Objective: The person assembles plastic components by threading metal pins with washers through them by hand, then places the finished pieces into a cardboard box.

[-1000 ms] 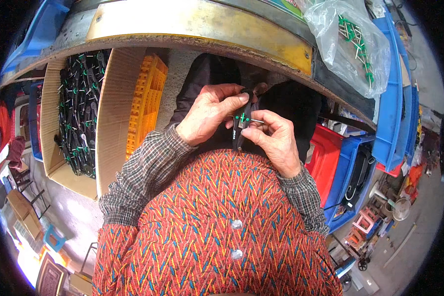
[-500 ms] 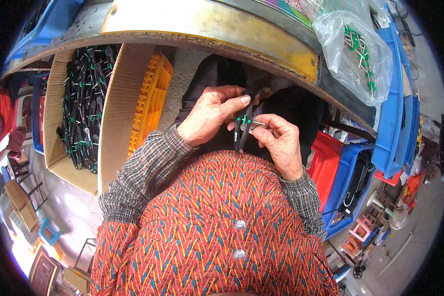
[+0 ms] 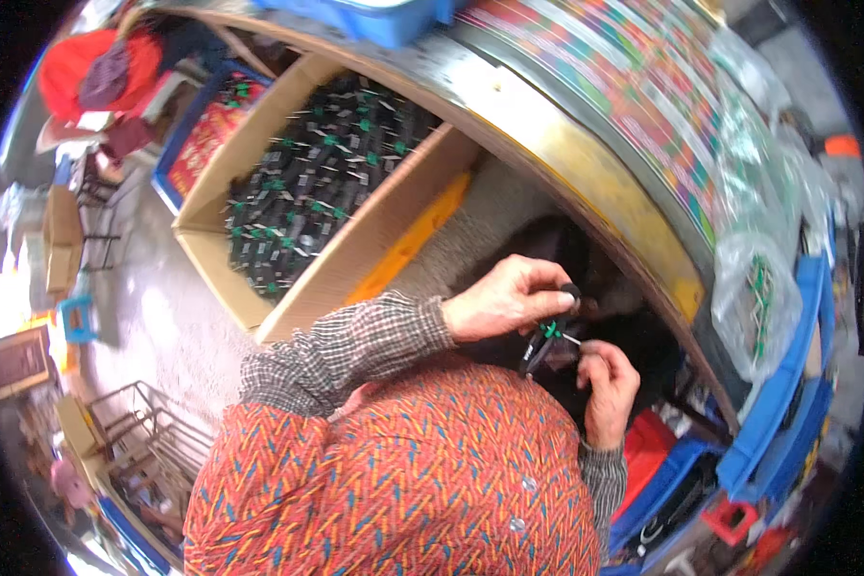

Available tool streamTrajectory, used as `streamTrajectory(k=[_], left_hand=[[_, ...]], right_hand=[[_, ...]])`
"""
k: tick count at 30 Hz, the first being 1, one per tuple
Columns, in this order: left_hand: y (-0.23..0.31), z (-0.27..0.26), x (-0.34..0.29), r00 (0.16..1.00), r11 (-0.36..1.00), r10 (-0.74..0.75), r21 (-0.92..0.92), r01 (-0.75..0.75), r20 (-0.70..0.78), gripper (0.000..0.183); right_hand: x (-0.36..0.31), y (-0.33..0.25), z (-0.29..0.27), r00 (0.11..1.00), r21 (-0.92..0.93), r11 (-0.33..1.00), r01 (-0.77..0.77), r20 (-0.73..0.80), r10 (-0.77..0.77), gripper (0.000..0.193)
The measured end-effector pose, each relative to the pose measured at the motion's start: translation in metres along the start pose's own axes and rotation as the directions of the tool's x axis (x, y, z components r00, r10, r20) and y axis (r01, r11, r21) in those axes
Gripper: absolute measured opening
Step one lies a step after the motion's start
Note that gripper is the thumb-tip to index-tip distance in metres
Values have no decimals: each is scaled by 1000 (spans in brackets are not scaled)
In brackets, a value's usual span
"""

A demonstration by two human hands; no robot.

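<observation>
Since my left hand (image 3: 509, 301) is pinching the black piece (image 3: 531, 357) over my lap, green cross (image 3: 551, 330) and thin pin (image 3: 572, 339) seemingly on already, my right hand (image 3: 610, 384) just curls by the pin's tip, can't tell if gripping or what's left tbh.

"What's your count in the middle?"
"One left hand (image 3: 511, 302), one right hand (image 3: 609, 389), so two altogether."
"And held?"
"One black piece (image 3: 536, 349)."
"Beside that?"
"One open cardboard box (image 3: 365, 240); the small parts (image 3: 326, 163) heaped inside are too many to count."
"On the clothing?"
"Two checked sleeves (image 3: 384, 336), and two buttons (image 3: 517, 524) showing."
"Farther left?"
"One blue stool (image 3: 72, 305)."
"And at the top edge?"
"One blue tray (image 3: 384, 23), by my count."
</observation>
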State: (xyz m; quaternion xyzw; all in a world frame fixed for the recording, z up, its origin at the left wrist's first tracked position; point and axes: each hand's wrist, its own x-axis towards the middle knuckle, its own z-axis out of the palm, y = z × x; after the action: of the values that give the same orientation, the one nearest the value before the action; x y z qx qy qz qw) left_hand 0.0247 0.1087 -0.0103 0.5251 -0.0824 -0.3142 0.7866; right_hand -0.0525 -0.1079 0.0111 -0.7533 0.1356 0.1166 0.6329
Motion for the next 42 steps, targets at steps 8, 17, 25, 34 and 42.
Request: streamTrajectory(k=[8, 17, 25, 34, 42], left_hand=[[34, -52, -50, 962, 918, 217, 369, -144, -167, 16], [86, -170, -109, 709, 589, 474, 787, 186, -522, 24], [91, -288, -124, 667, 302, 517, 843, 445, -537, 29], [58, -299, -123, 571, 224, 673, 865, 448, -470, 26], [126, -218, -115, 466, 189, 829, 940, 284, -308, 22]], right_hand=[[-1, 13, -5, 997, 67, 996, 52, 52, -56, 22], [5, 15, 1, 998, 22, 999, 32, 56, -33, 18], [9, 22, 3, 998, -34, 999, -4, 70, 6, 20], [15, 23, 3, 997, -60, 998, -27, 71, 31, 17], [16, 16, 10, 993, -70, 996, -47, 103, 54, 15]])
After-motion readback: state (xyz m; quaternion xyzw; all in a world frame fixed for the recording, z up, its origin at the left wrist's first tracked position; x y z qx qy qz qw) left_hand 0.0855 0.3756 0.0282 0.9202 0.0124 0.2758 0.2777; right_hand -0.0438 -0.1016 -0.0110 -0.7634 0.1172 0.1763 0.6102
